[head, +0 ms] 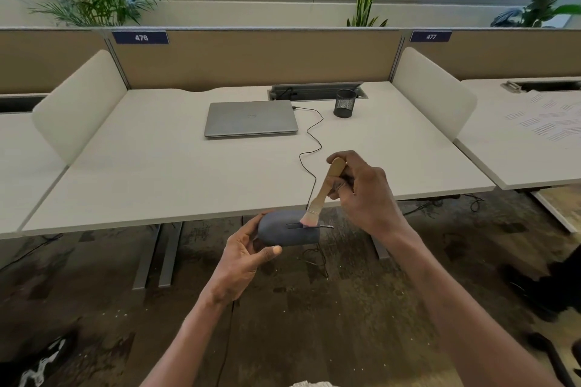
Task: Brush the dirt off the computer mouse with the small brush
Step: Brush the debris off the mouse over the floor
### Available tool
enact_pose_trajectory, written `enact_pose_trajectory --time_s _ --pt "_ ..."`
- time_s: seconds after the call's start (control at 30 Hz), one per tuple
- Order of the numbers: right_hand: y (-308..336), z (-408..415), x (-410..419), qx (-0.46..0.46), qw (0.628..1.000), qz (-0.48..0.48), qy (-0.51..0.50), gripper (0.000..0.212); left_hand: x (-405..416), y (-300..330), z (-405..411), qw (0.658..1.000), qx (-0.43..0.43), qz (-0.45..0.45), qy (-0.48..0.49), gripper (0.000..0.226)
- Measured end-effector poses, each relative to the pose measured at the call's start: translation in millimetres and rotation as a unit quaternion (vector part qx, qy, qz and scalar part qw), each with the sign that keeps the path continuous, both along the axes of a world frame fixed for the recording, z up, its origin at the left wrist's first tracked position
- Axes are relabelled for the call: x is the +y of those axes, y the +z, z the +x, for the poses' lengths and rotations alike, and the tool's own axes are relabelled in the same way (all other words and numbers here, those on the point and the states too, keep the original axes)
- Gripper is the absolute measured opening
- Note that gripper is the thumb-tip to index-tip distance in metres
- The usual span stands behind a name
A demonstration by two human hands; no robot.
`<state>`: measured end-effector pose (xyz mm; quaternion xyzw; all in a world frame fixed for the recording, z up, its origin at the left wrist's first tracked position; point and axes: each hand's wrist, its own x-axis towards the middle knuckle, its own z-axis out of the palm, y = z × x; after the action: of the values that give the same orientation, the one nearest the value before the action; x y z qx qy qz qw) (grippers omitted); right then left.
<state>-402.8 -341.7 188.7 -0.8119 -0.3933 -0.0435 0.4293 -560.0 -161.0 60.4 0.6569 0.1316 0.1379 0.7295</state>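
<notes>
Fingers of the left hand (243, 256) curled under and around a grey computer mouse (287, 228), thumb along its near side, holding it in the air just off the desk (163, 166) edge. At two o'clock from it, the right hand (361, 190) pinched a small wooden brush (323, 190), bristles touching the mouse's top. At twelve o'clock lay a closed laptop (250, 118).

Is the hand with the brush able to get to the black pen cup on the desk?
Probably yes. Nothing stands between the right hand and the pen cup, just bare desk and a thin cable. But it is holding the brush, so it is busy.
</notes>
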Motion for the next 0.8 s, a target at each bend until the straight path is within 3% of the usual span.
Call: enact_pose_trajectory --time_s 0.37,0.6,0.67,0.8 --pt "12.7 -8.3 15.1 -0.096 0.988 -0.063 -0.106 0.044 -5.7 1.6 -0.1 1.000 -0.004 0.015 0.000 0.079" --pt "19.1 -7.9 41.3 -0.108 0.978 -0.163 -0.072 0.050 -6.7 -2.5 -0.1 1.000 0.000 0.020 -0.018 0.071" --pt "21.9 -8.8 51.6 -0.085 0.980 -0.171 -0.048 0.046 -6.8 -3.9 -0.1 1.000 -0.001 0.019 -0.023 0.072" --pt "29.3 -7.1 71.3 -0.041 0.989 -0.140 -0.033 0.015 -7.3 -3.6 0.9 1.000 -0.002 0.014 -0.028 0.071"
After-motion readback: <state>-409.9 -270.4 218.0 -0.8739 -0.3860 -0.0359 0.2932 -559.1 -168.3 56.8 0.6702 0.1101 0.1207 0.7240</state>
